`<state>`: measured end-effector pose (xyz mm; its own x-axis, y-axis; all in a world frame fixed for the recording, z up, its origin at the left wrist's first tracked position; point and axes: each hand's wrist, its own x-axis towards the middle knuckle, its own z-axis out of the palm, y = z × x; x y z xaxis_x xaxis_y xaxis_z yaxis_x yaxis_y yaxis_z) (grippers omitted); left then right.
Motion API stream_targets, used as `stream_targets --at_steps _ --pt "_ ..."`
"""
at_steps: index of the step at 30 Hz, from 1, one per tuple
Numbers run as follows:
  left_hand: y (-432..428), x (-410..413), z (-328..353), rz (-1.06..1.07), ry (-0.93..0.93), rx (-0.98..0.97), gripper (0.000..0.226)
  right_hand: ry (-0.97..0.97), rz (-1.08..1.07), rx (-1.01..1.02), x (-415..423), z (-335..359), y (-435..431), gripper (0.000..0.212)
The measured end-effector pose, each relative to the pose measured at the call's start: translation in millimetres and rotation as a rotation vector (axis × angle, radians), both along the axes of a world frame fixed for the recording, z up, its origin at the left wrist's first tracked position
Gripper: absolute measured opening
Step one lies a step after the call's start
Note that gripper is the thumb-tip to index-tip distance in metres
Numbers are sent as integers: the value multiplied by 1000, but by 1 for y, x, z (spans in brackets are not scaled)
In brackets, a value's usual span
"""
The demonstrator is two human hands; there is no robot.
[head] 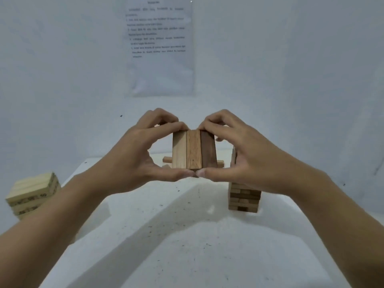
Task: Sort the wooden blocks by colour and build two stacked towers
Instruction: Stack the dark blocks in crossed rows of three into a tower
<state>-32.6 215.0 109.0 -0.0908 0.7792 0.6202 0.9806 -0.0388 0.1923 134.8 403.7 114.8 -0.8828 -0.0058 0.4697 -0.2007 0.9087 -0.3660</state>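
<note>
Fingers (166,127) of left hand (143,156) and right hand (247,161) pinch three brown blocks (194,150) as one layer. Next, probably: seat it squarely on the brown tower (244,196).

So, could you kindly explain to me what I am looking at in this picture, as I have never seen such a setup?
No machine here: a person wears one camera on the head, looking down at the left hand and right hand. Together their fingers pinch three brown wooden blocks, side by side, above the white table. On it, at the right, stands a tower of brown wooden blocks; a stack of pale wooden blocks sits at the picture's left edge.
</note>
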Motion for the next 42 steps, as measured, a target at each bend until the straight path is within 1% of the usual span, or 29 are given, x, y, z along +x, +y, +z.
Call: stream_targets --at_steps 5,11,16,19,22,26,31,33,35,37,38,40,42 --pt "46 9 18 -82 9 -5 72 7 -65 -55 20 14 33 64" --pt "103 10 19 -147 -65 -50 67 2 -157 -159 37 8 71 59" --pt "136 8 20 -154 -135 -164 62 -76 -236 -209 42 4 97 63" --pt "148 5 20 -131 -172 -231 65 -121 -269 -219 41 1 105 65" --pt "154 2 17 -120 -196 -281 69 -163 -286 -221 38 -4 111 63" --pt "158 0 10 -108 -214 -319 67 -226 -300 -227 35 -11 115 58" --pt "155 -1 2 -85 -289 -345 73 -251 -334 -239 33 -18 114 77" --pt "152 -1 -5 -63 -331 -308 83 -232 -343 -271 34 -23 113 87" --pt "148 1 -14 -31 -357 -265 99 -179 -349 -321 37 -33 110 99" --pt "141 5 -26 -7 -446 -233 107 -110 -355 -407 39 -45 104 101" --pt "138 10 -31 3 -516 -219 105 -80 -358 -450 40 -51 100 97" --pt "130 24 -42 26 -655 -193 92 -46 -362 -543 42 -61 90 85" --pt "124 38 -51 37 -771 -165 84 -36 -360 -645 42 -68 81 77"
